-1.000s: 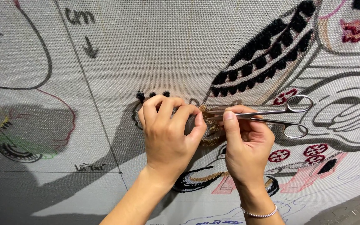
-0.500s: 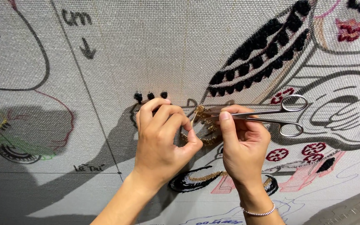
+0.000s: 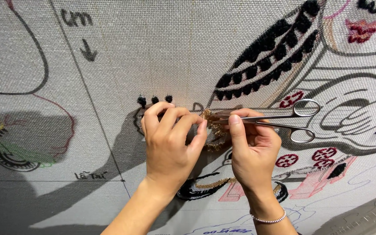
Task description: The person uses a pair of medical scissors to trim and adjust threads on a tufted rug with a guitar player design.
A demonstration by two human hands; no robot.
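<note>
Nearest to you, your right wrist carries a thin beaded bracelet (image 3: 267, 219), low in the view. Your left hand (image 3: 168, 146) is curled, its fingers bent in and pressed together against the cloth, fingertips touching the gold tufted loops (image 3: 214, 130) just left of the scissor tips; whether it pinches a strand you cannot tell. Your right hand (image 3: 251, 148) is closed around the steel scissors (image 3: 279, 119), thumb and forefinger pinching the shank near the pivot while the two ring handles stick out free to the right, not threaded by any finger. The blades lie nearly level, together, their tips at the gold tufts between your two hands.

All of this rests on the grey woven backing cloth (image 3: 162, 52), stretched and covered in drawn outlines. Under your wrists lies a black and gold tufted oval (image 3: 199, 188) with a pink patch (image 3: 314, 182) to its right, near some red rosettes (image 3: 323, 156). Just above your left knuckles sit three small black tufts (image 3: 154, 100). Farther up and right runs a curved double row of black tufts (image 3: 268, 56). Far left, your shadow falls over a green and black patch (image 3: 14, 159).
</note>
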